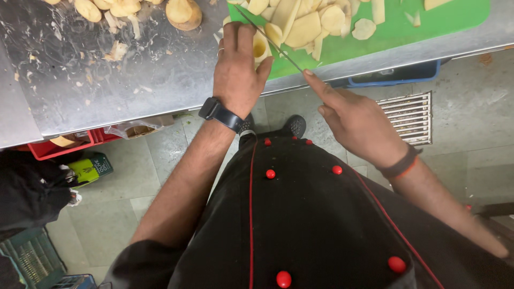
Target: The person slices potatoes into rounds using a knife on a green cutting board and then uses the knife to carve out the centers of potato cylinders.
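My left hand (238, 69), with a ring and a black wristwatch, presses down on a pale potato piece (261, 48) at the near edge of the green cutting board (428, 24). My right hand (356, 120) grips a knife (273, 40), forefinger stretched along its spine; the thin blade runs up and left across the potato beside my left fingers. A heap of potato slices (305, 24) lies on the board just beyond the blade.
The board sits on a steel counter (134, 75) littered with peels and peeled potatoes (182, 13) at the back left. Below are a red crate (59, 147), a blue tray (396, 75), a floor drain grate (409, 115) and a green packet (91, 168).
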